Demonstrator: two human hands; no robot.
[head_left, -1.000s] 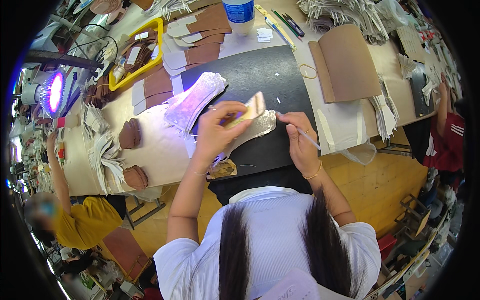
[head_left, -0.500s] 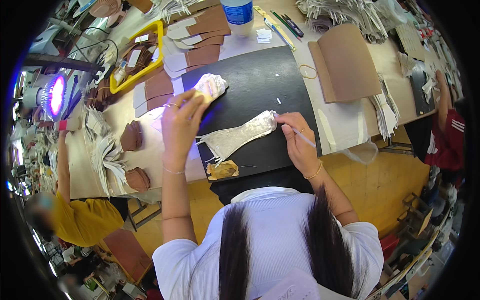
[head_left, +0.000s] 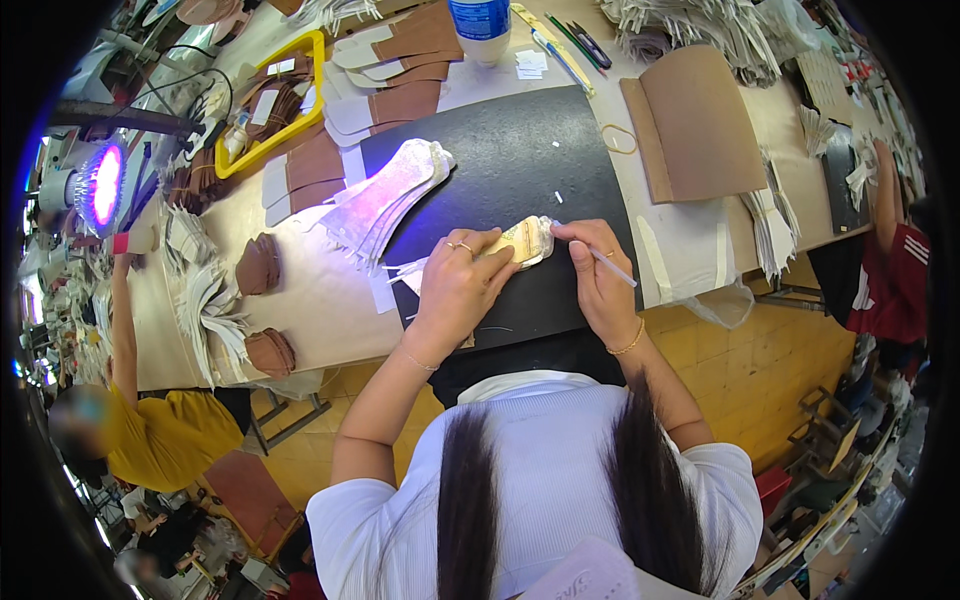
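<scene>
Since half a second earlier, the left hand [head_left: 460, 285] has travelled from the fanned stack of pale pieces [head_left: 390, 200] to the single pale piece [head_left: 545, 243] lying on the black mat [head_left: 540, 140]. We find its fingers closed around a yellowish pad [head_left: 522, 242], which sits against the piece near its right end. We note the right hand [head_left: 600, 262] in about the same place as before, forefinger at that right end, with a white stick [head_left: 619, 271] held in a narrow grip and projecting toward the lower right; whether thumb and forefinger also pinch the piece, we cannot tell. We observe the left hand covering the piece's middle, its left end showing beyond. We record a lit lamp [head_left: 106, 185] left of the stack and a brown folded sheet [head_left: 700, 130] right of the mat.
</scene>
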